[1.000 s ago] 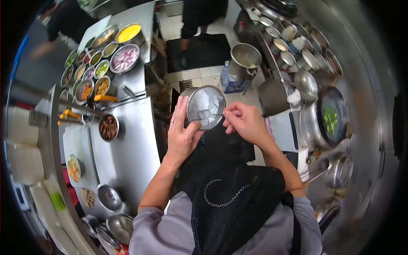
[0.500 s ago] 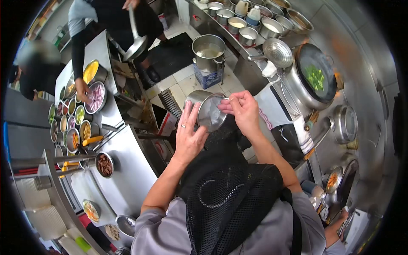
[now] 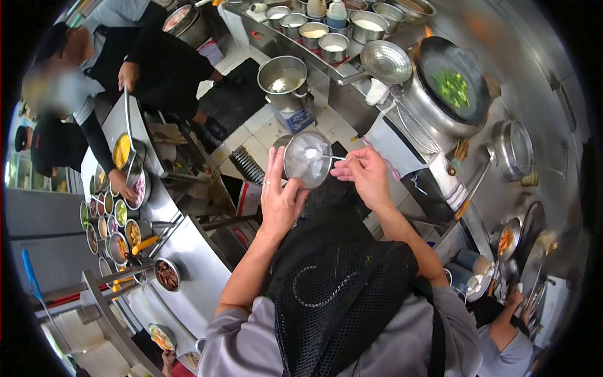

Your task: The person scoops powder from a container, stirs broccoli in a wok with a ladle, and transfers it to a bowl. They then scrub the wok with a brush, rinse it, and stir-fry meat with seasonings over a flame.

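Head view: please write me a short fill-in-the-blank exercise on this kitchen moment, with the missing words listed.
The spoon is in the ____ hand.
The ____ hand, which wears a ring, holds the metal cup.
The vegetables in the wok are ____ in colour.

Missing words: right; left; green.

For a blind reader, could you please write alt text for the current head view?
A person's left hand holds a metal pot of whitish contents; the right hand holds a spoon inside it. Greens lie in a wok at upper right; co-workers are at upper left.
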Available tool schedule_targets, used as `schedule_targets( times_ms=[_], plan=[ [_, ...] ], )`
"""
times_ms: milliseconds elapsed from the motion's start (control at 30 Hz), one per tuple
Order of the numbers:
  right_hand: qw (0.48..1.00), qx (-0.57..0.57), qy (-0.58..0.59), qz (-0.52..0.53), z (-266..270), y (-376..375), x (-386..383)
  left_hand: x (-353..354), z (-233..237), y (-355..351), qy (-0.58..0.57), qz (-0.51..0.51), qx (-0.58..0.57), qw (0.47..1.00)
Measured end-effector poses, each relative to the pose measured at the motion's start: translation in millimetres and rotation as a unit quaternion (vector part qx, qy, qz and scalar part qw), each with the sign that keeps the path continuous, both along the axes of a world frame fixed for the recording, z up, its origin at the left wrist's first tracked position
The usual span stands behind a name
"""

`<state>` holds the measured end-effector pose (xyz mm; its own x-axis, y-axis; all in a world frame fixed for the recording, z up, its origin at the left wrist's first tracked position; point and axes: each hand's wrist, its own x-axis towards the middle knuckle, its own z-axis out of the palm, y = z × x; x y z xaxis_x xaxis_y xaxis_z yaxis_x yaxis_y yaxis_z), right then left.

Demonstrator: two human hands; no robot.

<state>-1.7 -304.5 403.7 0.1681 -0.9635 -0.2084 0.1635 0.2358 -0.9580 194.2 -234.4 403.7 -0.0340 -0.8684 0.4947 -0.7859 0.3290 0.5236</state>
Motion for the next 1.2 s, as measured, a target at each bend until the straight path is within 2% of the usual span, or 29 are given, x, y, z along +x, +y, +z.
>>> schedule_targets(
  times_ms=[167, 233, 433, 833, 1200],
  plan=[
    [0.998, -0.008, 0.028, -0.052, -12, -7, 7, -21, -6, -17, -0.064, -0.021, -0.04, 0.997],
    [0.996, -0.013, -0.004, -0.091, -13, -12, 8, -26, -9, -21, -0.068, -0.024, -0.043, 0.996],
    [0.993, -0.018, -0.075, -0.091, -25, -18, -7, -32, -10, -27, -0.07, -0.036, -0.038, 0.996],
    [0.995, -0.001, -0.064, -0.071, -17, -4, -56, -42, -11, -42, -0.016, -0.049, 0.005, 0.999],
    [0.992, 0.01, -0.047, -0.116, -36, 2, -106, -73, -15, -68, 0.03, -0.105, 0.064, 0.992]
  ],
)
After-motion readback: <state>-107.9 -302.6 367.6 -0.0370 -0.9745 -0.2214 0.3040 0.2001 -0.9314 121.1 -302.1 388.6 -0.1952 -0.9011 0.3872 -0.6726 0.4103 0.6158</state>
